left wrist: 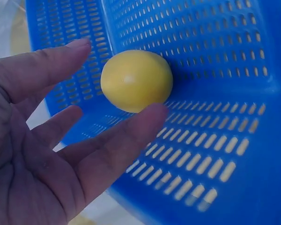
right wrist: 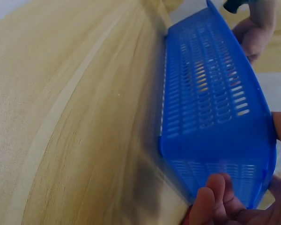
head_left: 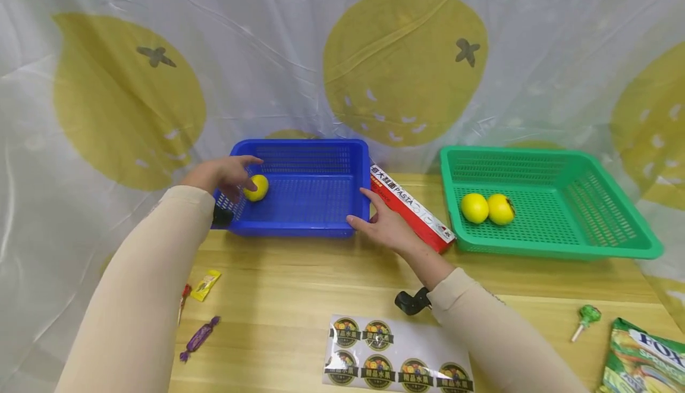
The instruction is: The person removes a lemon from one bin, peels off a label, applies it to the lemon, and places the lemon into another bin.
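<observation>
While the left hand point(head_left: 222, 174) hangs over the left rim of the blue basket point(head_left: 305, 217), its fingers point(left wrist: 61, 61) are spread and nearly straight, and the yellow lemon point(head_left: 257, 188) sits just past the fingertips inside the basket, against its left wall; the wrist view shows one fingertip crossing in front of the fruit, but whether it touches the skin I cannot tell, and nothing is gripped. The right hand point(head_left: 382, 223) rests against the near right corner of the same basket with thumb and fingers laid along the wall, lightly curled rather than clamped, steadying it on the wooden table point(head_left: 299, 274). To do this step well, I judge the left fingers should clear the lemon without nudging it, since a round fruit on a smooth perforated floor will likely roll; keeping the right hand firm on the corner stops the light basket from sliding. Just right of that hand lies a red pasta box point(head_left: 412, 206), and farther right a green basket point(head_left: 615, 244) holds two more lemons point(head_left: 487, 208) side by side. Wrapped candies point(head_left: 200, 333), a sticker sheet point(head_left: 396, 354), a green lollipop point(head_left: 585, 318) and a snack bag point(head_left: 642, 363) lie along the near edge.
</observation>
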Available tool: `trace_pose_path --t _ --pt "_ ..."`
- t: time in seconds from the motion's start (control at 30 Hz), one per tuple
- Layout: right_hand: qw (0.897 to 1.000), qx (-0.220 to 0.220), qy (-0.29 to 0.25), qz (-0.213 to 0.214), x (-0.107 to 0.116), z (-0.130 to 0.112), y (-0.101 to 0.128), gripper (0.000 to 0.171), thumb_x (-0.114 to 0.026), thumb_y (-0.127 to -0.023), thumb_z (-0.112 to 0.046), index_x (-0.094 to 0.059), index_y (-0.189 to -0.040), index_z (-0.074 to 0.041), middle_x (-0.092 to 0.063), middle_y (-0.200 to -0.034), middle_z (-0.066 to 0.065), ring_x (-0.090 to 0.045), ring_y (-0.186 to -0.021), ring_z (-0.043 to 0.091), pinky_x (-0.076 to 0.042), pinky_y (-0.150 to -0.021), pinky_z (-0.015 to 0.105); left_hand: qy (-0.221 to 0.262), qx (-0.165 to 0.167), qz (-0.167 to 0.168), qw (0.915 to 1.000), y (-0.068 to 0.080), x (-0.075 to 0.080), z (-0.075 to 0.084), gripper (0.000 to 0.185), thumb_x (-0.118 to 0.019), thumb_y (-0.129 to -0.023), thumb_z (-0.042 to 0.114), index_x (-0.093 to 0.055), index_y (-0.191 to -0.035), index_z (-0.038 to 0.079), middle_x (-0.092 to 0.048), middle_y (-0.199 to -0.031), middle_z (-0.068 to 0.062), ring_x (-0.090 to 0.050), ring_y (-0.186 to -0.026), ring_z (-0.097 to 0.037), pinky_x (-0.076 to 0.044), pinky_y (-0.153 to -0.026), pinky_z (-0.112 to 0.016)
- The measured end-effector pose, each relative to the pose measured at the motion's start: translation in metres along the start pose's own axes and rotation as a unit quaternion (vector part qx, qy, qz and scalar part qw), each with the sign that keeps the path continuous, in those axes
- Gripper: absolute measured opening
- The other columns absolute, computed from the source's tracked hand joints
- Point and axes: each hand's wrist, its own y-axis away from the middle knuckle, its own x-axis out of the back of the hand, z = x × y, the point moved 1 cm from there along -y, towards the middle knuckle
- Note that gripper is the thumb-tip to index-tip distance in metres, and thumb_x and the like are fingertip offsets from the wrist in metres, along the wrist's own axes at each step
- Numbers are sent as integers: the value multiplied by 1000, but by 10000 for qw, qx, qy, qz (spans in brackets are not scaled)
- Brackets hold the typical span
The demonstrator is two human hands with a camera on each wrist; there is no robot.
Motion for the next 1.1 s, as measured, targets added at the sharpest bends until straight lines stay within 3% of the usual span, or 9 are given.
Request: trace_pose_path --t 0.1,0.3,0.5,0.73,0.9,1.1 --pt "10000 19 -72 29 -2 0 0 82 -69 -92 -53 -28 -160 -33 -68 -91 11 -62 -77 21 -46 -60 28 -11 194 -179 9996 -5 3 2 80 -56 -101 4 -9 -165 13 -14 -161 -37 -60 -114 -49 -62 -86 -47" --pt "9998 -44 -156 -75 -6 1 2 81 -69 -92 -54 -27 -160 -36 -67 -89 11 -60 -73 21 -45 -58 27 118 599 -466 9970 -10 0 -2 74 -52 -104 7 -10 -165 15 -12 -161 -37 -50 -131 -55 -59 -95 -49" --pt "9997 -50 -225 -101 -7 1 6 81 -69 -92 -54 -28 -159 -37 -66 -85 10 -58 -69 20 -44 -56 28 -189 643 -398 9970 -18 -1 -7 70 -50 -103 4 -16 -164 15 -11 -161 -39 -67 -109 -44 -62 -86 -43" --pt "9990 4 -382 -232 -10 -1 10 81 -69 -92 -53 -27 -159 -38 -64 -81 9 -57 -66 19 -45 -54 28 -192 800 -427 9957 -17 -5 -17 68 -48 -103 2 -20 -164 15 -18 -157 -40 -68 -101 -39 -62 -85 -41" --pt "9992 3 -348 -194 -8 0 11 81 -70 -92 -53 -27 -159 -39 -62 -80 9 -56 -66 20 -44 -54 28 -110 735 -359 9966 -19 -8 -22 66 -50 -103 2 -23 -162 12 -34 -141 -32 -67 -95 -33 -60 -94 -44" --pt "9993 8 -283 -224 -6 -2 10 81 -69 -92 -53 -27 -159 -37 -62 -81 9 -57 -67 19 -44 -54 27 -56 422 -409 9983 -21 -9 -17 67 -52 -100 -3 -26 -160 9 -32 -141 -28 -59 -103 -31 -56 -101 -45"
